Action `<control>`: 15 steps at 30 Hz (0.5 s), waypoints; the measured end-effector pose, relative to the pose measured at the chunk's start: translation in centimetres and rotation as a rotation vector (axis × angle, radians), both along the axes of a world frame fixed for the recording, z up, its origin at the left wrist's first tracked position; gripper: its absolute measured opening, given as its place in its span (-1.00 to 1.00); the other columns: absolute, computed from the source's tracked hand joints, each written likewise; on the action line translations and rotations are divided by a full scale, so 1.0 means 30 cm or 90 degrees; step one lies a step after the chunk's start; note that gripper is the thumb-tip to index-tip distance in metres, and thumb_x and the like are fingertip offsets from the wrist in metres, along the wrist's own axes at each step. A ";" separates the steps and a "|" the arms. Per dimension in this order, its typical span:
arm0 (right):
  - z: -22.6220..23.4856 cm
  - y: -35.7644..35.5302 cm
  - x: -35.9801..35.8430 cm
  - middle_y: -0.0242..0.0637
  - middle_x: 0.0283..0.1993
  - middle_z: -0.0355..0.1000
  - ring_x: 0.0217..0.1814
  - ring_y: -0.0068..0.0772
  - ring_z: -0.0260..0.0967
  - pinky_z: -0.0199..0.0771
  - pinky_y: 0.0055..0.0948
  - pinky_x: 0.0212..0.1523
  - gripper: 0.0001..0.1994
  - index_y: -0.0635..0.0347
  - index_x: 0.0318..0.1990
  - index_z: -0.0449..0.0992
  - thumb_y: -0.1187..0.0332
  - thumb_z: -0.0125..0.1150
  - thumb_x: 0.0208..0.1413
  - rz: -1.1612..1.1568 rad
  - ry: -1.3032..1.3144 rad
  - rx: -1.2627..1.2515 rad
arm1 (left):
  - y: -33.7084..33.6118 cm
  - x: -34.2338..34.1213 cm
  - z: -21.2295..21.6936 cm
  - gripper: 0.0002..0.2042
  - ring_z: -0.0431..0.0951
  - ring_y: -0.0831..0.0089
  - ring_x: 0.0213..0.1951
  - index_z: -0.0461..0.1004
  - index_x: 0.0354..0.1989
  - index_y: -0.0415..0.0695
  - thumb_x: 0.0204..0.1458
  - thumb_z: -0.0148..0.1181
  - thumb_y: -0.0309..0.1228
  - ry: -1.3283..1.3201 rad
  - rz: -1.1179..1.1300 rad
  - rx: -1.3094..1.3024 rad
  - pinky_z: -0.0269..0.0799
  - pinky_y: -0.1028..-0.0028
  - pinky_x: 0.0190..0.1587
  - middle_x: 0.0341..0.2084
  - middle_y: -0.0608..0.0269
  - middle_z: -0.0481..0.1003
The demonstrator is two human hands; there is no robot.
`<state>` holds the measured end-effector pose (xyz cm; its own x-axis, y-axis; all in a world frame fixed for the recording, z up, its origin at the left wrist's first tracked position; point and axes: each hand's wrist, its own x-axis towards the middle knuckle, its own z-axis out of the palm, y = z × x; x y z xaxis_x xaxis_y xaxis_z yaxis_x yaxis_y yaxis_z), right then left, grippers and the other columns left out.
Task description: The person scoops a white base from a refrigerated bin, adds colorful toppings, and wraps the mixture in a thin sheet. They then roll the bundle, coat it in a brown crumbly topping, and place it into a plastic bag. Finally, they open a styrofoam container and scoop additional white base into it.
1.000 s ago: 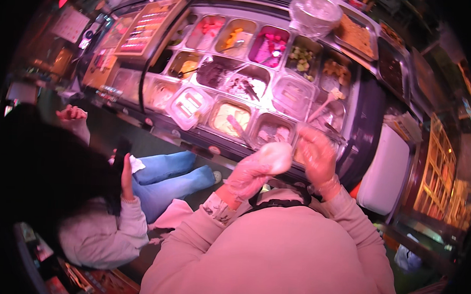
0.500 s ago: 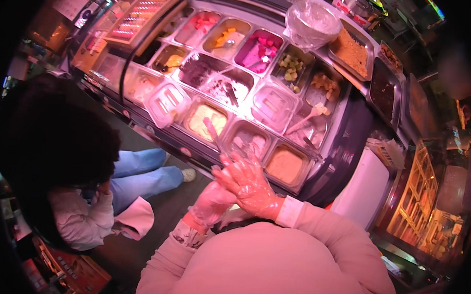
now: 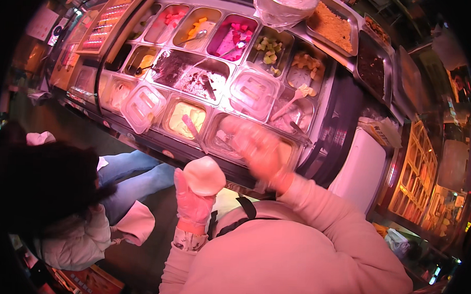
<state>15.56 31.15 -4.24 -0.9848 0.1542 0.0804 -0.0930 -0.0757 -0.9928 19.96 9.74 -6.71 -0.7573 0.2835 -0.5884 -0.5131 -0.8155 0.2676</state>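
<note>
Left hand [image 3: 193, 203] grips pale cup [image 3: 205, 175] upright, mouth up for filling | right hand [image 3: 256, 148] open, blurred, over tubs [image 3: 230, 139] at surface's near edge

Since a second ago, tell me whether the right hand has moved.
Yes. The right hand has left the left hand and its pale ball, going forward over the tubs at the counter's near edge; it is blurred.
</note>
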 end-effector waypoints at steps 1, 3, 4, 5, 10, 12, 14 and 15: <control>-0.060 0.075 -0.035 -0.33 -0.04 0.62 0.01 -0.48 0.52 0.53 -0.44 0.06 -0.80 0.29 0.02 0.63 0.42 0.23 0.34 -0.125 -0.115 0.049 | -0.018 -0.016 -0.006 -0.36 0.54 0.20 0.17 0.41 0.25 -0.05 0.21 0.21 0.19 -0.011 0.002 0.009 0.48 0.06 0.24 0.14 0.20 0.52; -0.318 0.285 -0.087 -0.34 -0.24 0.62 -0.21 -0.44 0.55 0.56 -0.41 -0.11 -0.81 0.30 -0.11 0.62 0.36 0.35 0.25 -0.263 -0.256 0.241 | -0.016 -0.032 0.004 -0.43 0.57 0.19 0.07 0.46 0.14 -0.07 0.23 0.20 0.17 -0.023 -0.006 0.020 0.50 0.04 0.18 0.02 0.19 0.56; -0.405 0.352 -0.080 -0.34 -0.29 0.61 -0.26 -0.43 0.54 0.56 -0.38 -0.18 -0.80 0.29 -0.15 0.61 0.33 0.39 0.22 -0.287 -0.240 0.330 | -0.011 -0.032 0.007 -0.46 0.57 0.18 0.02 0.48 0.08 -0.08 0.24 0.19 0.15 -0.025 -0.012 0.024 0.51 0.05 0.14 -0.04 0.18 0.56; -0.470 0.405 -0.075 -0.33 -0.35 0.59 -0.32 -0.42 0.53 0.55 -0.36 -0.26 -0.78 0.28 -0.19 0.60 0.30 0.42 0.18 -0.311 -0.224 0.420 | -0.002 -0.032 0.013 -0.49 0.57 0.18 -0.03 0.49 0.02 -0.10 0.26 0.18 0.14 -0.027 -0.018 0.028 0.52 0.05 0.10 -0.10 0.17 0.56; -0.550 0.547 -0.088 -0.05 -0.24 0.64 -0.20 -0.03 0.63 0.62 -0.10 -0.18 -0.75 0.30 -0.23 0.61 0.25 0.37 0.15 -0.266 -0.353 0.672 | 0.039 -0.008 0.008 -0.64 0.58 0.22 -0.13 0.50 -0.07 -0.10 0.34 0.16 -0.02 -0.059 -0.022 0.002 0.54 0.11 0.02 -0.20 0.18 0.56; -0.469 0.577 -0.115 0.01 -0.14 0.65 -0.08 0.08 0.64 0.64 -0.05 -0.11 -0.74 0.28 -0.19 0.65 0.23 0.32 0.18 -0.094 -0.550 0.813 | 0.038 -0.013 -0.007 -0.67 0.59 0.25 -0.12 0.51 -0.07 -0.10 0.34 0.16 -0.06 -0.074 -0.030 0.002 0.55 0.15 0.02 -0.20 0.19 0.57; -0.418 0.581 -0.129 0.01 0.06 0.62 0.13 0.05 0.60 0.62 -0.02 0.05 -0.69 0.17 0.00 0.71 0.25 0.15 0.25 0.024 -0.676 0.818 | 0.050 -0.033 -0.008 -0.70 0.60 0.29 -0.11 0.51 -0.06 -0.09 0.35 0.17 -0.09 -0.089 -0.046 -0.002 0.56 0.19 0.02 -0.19 0.21 0.58; -0.397 0.589 -0.119 0.00 0.07 0.61 0.14 0.05 0.60 0.62 -0.03 0.06 -0.69 0.19 0.00 0.71 0.24 0.15 0.26 0.062 -0.679 0.826 | 0.059 -0.047 0.000 -0.70 0.60 0.30 -0.10 0.51 -0.06 -0.09 0.35 0.17 -0.10 -0.096 -0.053 -0.006 0.56 0.20 0.03 -0.18 0.22 0.58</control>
